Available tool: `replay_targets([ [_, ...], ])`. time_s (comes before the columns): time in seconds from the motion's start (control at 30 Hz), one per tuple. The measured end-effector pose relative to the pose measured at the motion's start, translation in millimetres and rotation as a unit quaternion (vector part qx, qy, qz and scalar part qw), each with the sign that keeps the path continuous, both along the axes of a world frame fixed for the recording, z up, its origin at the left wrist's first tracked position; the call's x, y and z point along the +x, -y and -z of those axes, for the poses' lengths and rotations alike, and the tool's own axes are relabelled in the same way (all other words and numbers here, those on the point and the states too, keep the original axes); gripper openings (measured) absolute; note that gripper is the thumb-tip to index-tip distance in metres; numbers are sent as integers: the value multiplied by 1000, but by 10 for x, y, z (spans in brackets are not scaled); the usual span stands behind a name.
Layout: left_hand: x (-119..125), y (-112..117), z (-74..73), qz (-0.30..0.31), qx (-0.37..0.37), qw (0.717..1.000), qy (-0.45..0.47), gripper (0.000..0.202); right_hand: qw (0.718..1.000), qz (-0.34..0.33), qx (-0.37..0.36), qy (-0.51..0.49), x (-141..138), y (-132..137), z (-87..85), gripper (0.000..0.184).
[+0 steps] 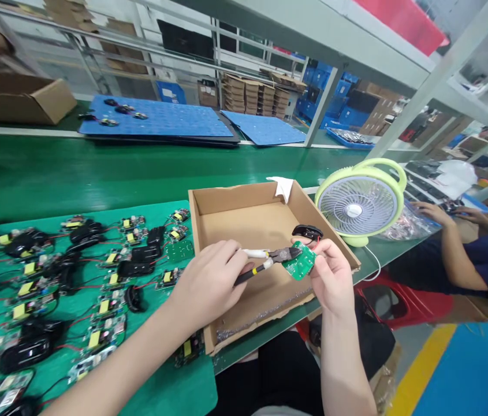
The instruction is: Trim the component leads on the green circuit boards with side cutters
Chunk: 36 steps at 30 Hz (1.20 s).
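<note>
My left hand (209, 283) is closed around the handles of small cutting pliers (269, 260), whose jaws meet the edge of a green circuit board (299, 261). My right hand (332, 274) pinches that board and holds it over an open shallow cardboard box (244, 199). A black part (308, 232) hangs from the board by red wire just above my right fingers. Fine metal clippings lie along the box's near wall.
Many circuit boards with black housings and red wires (53, 277) cover a green mat at left. A light green desk fan (362, 202) stands right of the box. Another person's arm (455, 248) works at far right. Blue trays (157, 118) lie beyond the green conveyor.
</note>
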State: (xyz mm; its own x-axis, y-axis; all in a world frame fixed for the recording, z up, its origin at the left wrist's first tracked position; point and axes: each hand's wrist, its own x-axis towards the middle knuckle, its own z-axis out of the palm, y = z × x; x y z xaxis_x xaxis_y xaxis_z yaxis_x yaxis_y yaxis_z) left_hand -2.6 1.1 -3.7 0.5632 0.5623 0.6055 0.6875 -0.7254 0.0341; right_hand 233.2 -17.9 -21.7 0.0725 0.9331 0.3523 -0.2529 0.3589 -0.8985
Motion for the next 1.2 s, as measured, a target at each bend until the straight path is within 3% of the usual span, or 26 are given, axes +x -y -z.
replay_targets([
  [0.23, -6, -17, -3, 18, -4, 1000, 7, 17, 999, 20, -25, 8, -22, -2, -23, 22],
  [0.63, -14, 104, -208, 7, -52, 997, -62, 15, 1000, 9, -25, 3, -36, 15, -34, 20],
  [0.83, 37, 119, -158, -13, -51, 996, -75, 14, 999, 8, -35, 13, -39, 33, -41, 21],
  [1.2, 59, 136, -91, 3, -67, 997, -47, 18, 1000, 3, -26, 17, -19, 37, -4, 15],
])
